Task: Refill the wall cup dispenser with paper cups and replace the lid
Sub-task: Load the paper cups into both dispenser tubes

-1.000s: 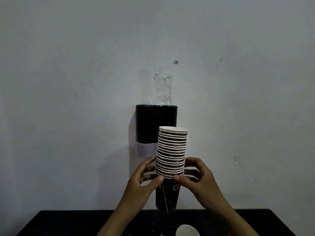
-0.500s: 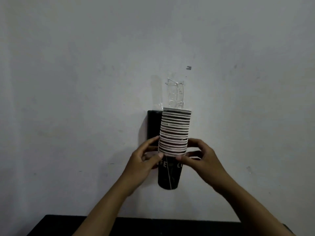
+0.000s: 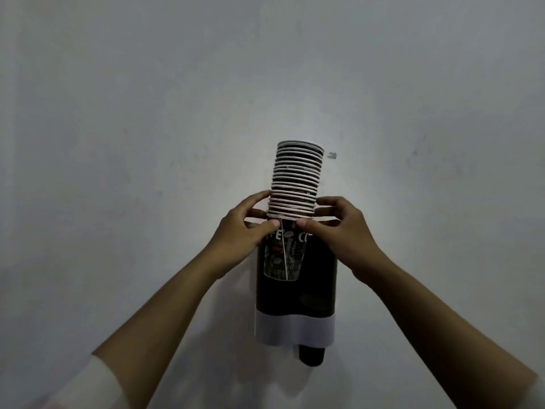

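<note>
**Two hands, one nested stack: handling entry**

Item: stack of paper cups (image 3: 296,184), nested, white rolled rims showing as rings, the lowest cup's printed dark wall exposed below. Location: centre of the frame, held upright with a slight lean to the right, in front of the upper part of the wall cup dispenser (image 3: 318,287). Whether the lowest cup has entered the dispenser's top opening, you cannot tell from this view.

Hold: your left hand (image 3: 243,231) and right hand (image 3: 339,228) both grasp the stack at its lowest rims, thumbs meeting at the front, fingers curled round the sides.

Handling, as judged: light, thin-walled, easily dented. A hard squeeze would likely oval the rims. The tall part above your grip is unsupported and could tip or slide apart, so a hold at the rims, where the paper is stiffest, suits it best. Dry paper probably gives fair friction.

Fixture: dark body, pale band across its lower part, one dark cup (image 3: 311,355) protruding beneath at the lower right.

Lid: not in view, not yet replaced.
</note>
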